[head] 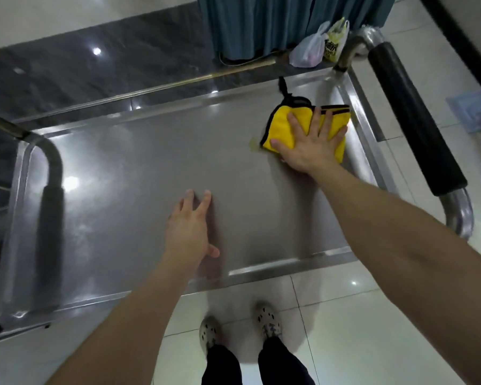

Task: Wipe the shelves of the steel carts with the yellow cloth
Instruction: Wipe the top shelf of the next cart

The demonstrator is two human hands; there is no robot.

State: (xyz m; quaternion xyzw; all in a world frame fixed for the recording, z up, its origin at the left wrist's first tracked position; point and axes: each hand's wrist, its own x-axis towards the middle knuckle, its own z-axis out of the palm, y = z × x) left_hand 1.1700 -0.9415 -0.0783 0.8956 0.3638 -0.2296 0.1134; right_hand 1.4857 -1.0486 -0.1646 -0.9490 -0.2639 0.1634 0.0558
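head view: the folded yellow cloth [282, 126] lay flat at the far right corner of the steel cart's top shelf [122, 168], its long axis running along the shelf's length toward the right rim, its black-trimmed edge facing the far side and a black strip at its far corner pointing away from the person. the shelf itself stretched left to right across the picture. the right hand [311, 145] pressed flat on the cloth, fingers straight and spread wide, fingertips toward the far rim, thumb out to the left on the yellow fabric. the left hand [190, 229], blurred, was spread open low over the bare steel near the near edge, holding nothing; whether it touched the shelf could not be told. black-gripped handles stood at the right end [411, 120] and left end [52, 218]. plastic bags [308, 51] sat on the floor beyond the cart, below a blue curtain [261, 20]. the person's patterned shoes [267, 319] stood on pale tiles [372, 315].
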